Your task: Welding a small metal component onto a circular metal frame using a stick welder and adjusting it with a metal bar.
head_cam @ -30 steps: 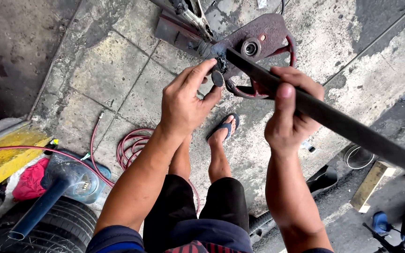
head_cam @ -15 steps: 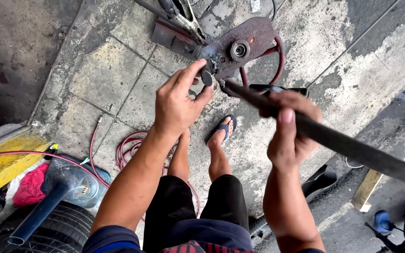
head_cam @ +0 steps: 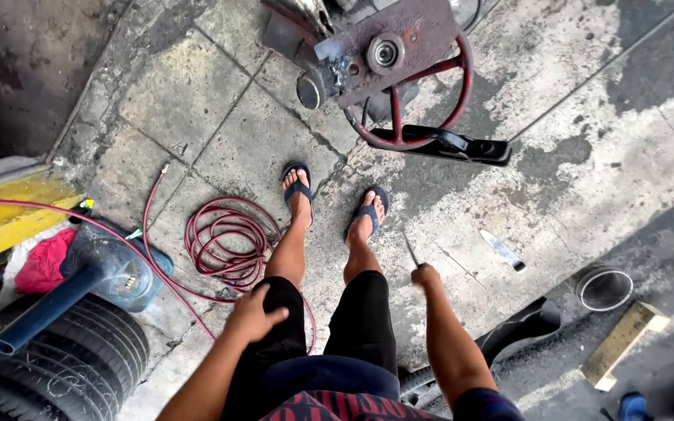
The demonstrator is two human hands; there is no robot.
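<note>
Thin metal rod, slim and straight: gripped in closed right hand, above stained concrete floor. Left hand: loosely spread, empty, resting on thigh. Nearby: coiled red rubber hose; rusty steel machine.

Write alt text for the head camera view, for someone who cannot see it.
Looking down at a standing person: the left hand rests on the thigh, and the right hand grips a thin metal tool. A rusty machine with a red wheel stands ahead on the concrete, a coiled red hose beside the sandalled feet.
</note>
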